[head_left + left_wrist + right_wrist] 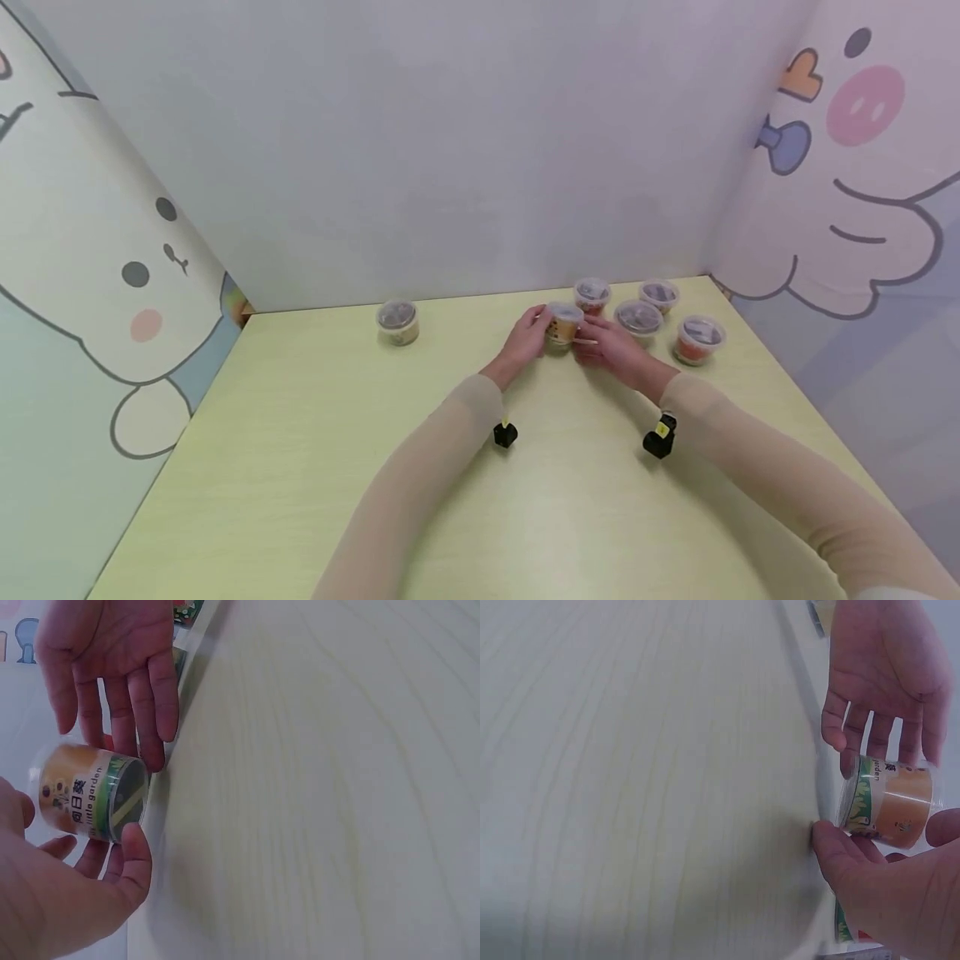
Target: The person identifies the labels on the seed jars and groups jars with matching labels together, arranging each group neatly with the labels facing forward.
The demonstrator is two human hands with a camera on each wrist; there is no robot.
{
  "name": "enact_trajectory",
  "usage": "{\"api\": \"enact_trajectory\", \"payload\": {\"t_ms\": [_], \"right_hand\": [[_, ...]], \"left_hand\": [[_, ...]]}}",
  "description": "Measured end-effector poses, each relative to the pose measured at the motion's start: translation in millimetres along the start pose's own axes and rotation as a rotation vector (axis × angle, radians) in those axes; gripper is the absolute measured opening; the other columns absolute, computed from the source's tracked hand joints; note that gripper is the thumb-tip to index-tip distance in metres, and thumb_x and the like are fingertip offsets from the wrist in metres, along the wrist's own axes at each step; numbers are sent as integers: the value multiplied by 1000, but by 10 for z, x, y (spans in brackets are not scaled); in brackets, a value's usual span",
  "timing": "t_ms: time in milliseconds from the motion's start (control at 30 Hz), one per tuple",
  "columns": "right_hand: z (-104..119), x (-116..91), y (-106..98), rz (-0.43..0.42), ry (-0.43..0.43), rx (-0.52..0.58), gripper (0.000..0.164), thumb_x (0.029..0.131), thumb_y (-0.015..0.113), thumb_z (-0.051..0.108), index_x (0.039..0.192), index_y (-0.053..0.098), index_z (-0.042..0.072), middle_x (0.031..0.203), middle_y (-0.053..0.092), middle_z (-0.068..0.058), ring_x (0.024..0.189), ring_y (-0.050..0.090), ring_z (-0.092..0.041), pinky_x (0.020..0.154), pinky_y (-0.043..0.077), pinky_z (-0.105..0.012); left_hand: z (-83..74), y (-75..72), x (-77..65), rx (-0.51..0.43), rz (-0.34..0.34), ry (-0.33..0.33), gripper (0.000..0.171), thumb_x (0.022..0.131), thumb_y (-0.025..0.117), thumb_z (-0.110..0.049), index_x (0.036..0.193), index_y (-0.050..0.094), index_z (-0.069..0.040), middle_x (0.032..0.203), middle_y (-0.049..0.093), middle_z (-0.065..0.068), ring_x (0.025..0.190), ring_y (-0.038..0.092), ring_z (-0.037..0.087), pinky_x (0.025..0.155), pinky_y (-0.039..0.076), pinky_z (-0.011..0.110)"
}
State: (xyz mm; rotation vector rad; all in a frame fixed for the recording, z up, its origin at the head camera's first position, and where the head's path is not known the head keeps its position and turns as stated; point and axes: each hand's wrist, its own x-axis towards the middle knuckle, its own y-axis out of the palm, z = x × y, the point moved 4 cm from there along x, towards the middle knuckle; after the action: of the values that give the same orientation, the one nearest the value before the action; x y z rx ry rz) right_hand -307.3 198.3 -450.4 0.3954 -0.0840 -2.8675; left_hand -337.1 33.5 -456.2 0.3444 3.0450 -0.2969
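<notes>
A small clear-lidded cup (564, 323) with an orange body and a green "little garden" label stands upright at the far middle of the pale yellow-green table (300, 467). My left hand (525, 337) holds its left side, thumb and fingers set round it. My right hand (611, 346) holds the right side the same way. In the left wrist view the cup (90, 793) sits between my left hand (67, 892) below and my right hand (112, 667) above. The right wrist view shows the cup (889, 802) between my right hand (900, 892) and left hand (885, 667).
Several similar lidded cups (639, 317) cluster just right of my hands, the nearest a reddish cup (700, 339). One lone cup (397, 322) stands at the back left. Cartoon-printed walls close in the table on three sides. Small black cameras (505, 434) hang at my wrists.
</notes>
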Motion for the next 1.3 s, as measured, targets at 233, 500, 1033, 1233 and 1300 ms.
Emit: {"api": "enact_trajectory", "payload": {"t_ms": [233, 500, 1033, 1233, 1300], "right_hand": [[92, -15, 159, 51, -2, 90, 68, 111, 39, 39, 162, 10, 5, 151, 32, -29, 139, 40, -45, 114, 35, -53], [234, -31, 364, 183, -3, 125, 64, 111, 38, 40, 162, 10, 12, 147, 36, -24, 141, 34, -51, 111, 38, -56], [519, -65, 905, 303, 3, 102, 63, 108, 43, 45, 155, 23, 8, 145, 42, -25, 131, 51, -45, 106, 46, -49], [513, -68, 1125, 307, 11, 128, 62, 109, 42, 42, 155, 20, 7, 144, 42, -27, 129, 53, -44, 104, 48, -47], [497, -74, 1182, 306, 5, 105, 60, 109, 43, 40, 155, 20, 9, 143, 44, -26, 129, 54, -43, 103, 49, -46]], "left_hand": [[-69, -183, -100, -61, -2, -7, 61, 106, 38, -57, 144, 51, -11, 117, 62, 7, 101, 58, 21, 85, 54, 40], [-118, -433, -208, -84, 24, 22, 58, 106, 38, -58, 136, 57, -12, 114, 61, 7, 98, 60, 22, 76, 53, 32], [-270, -952, -392, -73, -110, 46, 59, 110, 23, -52, 119, 59, -5, 100, 58, 9, 80, 57, 19, 73, 54, 36], [-237, -1026, -394, -120, -211, 20, 61, 109, 23, -53, 109, 61, -5, 89, 59, 7, 78, 57, 17, 69, 53, 30], [-220, -1044, -398, -126, -246, 21, 61, 109, 24, -54, 104, 62, -6, 86, 59, 6, 75, 56, 16, 67, 52, 30]]}}
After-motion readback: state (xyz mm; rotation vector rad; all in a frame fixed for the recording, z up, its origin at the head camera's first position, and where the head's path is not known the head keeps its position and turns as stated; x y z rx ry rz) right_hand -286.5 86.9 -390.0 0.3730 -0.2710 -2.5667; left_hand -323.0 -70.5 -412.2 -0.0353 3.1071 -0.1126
